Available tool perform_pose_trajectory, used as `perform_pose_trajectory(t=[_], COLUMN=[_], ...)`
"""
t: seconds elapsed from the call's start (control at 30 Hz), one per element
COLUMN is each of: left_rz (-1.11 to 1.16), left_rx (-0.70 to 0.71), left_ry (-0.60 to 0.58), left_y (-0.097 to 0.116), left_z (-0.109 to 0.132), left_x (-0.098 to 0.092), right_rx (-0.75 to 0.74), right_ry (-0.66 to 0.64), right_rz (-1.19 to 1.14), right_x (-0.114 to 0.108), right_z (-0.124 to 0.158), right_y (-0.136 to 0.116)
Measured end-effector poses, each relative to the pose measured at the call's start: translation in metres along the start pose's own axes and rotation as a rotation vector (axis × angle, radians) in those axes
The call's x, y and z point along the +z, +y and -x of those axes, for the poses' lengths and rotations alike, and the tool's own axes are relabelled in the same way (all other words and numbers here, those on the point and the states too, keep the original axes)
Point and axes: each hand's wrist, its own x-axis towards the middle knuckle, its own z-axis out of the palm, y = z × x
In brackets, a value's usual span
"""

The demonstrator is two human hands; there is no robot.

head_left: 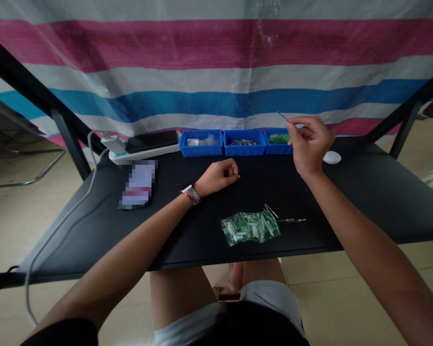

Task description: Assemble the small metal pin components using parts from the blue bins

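Note:
Above the right-hand blue bin, my right hand (312, 142) pinches a thin metal pin (282, 116) between thumb and forefinger. The pin's tip points up and to the left; its other end is hidden by the fingers. My left hand (217, 177) rests on the black table, fingers curled, with nothing visible in it. Near the front edge lies a clear and green plastic packet (250, 227) of small pale pieces. Beside the packet are two loose thin metal pins (271, 210) and a thin rod with small collars (291, 220).
Along the back stand a blue bin (201, 151) with clear bags, a blue bin (244, 150) of metal pins and a blue bin (278, 148) with green packets. A white mouse (332, 157), a phone (139, 185), a power strip (144, 154) and a dark phone (151, 141) are on the table.

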Motion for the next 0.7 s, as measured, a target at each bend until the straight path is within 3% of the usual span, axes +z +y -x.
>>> perform_pose_trajectory(t=[0.07,0.23,0.33,0.4,0.47,0.6,0.7], left_rz=[-0.025,-0.048,-0.056,-0.063,-0.066,-0.073,-0.079], left_rx=[0.014,0.033,0.031,0.037,0.042,0.046,0.035], left_ry=[0.010,0.021,0.018,0.012,0.011,0.014,0.021], left_y=[0.000,0.001,0.002,0.001,-0.001,-0.001,0.002], left_z=[0.000,0.001,0.001,0.001,0.001,0.001,0.002], left_x=[0.000,-0.001,-0.001,-0.001,-0.001,-0.002,-0.002], right_rx=[0.019,0.066,0.076,0.121,0.188,0.340,0.434], right_ry=[-0.037,-0.356,-0.372,-0.475,-0.769,-1.583,-1.883], right_rz=[0.033,0.028,0.060,0.025,-0.047,-0.042,0.060], right_x=[0.009,0.036,0.033,0.023,0.011,-0.012,-0.021], right_z=[-0.005,0.001,0.004,0.003,0.000,-0.001,0.005], right_y=[0.007,0.015,0.006,-0.001,-0.009,-0.022,-0.032])
